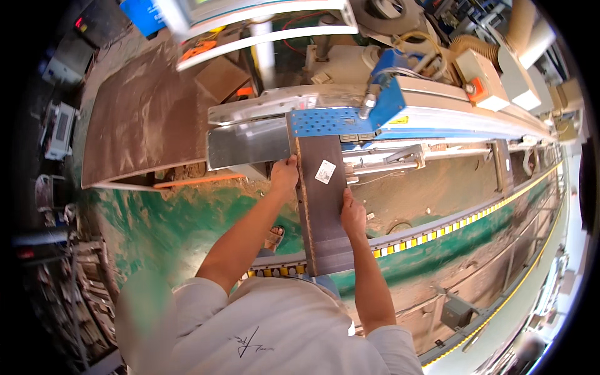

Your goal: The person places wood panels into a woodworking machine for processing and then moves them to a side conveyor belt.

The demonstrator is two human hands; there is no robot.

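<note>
A long dark-brown board (328,215) with a white label (325,172) lies lengthwise in front of me, its near end close to my waist. My left hand (285,173) is closed on its left edge, where a row of small holes shows. On the opposite edge, a little nearer to me, my right hand (354,214) grips the board with the thumb on top. The fingers under the board are hidden. The board's far end reaches under a blue perforated plate (331,123) of the machine. A grey metal plate (247,144) sits just beyond my left hand.
A large dusty brown panel (144,112) stands at the left. Rightward runs the machine's long beam (462,128), with a yellow-and-white toothed rail (437,232) below it. Another narrow board (502,167) lies farther right. My sandalled foot (275,236) is on the green floor.
</note>
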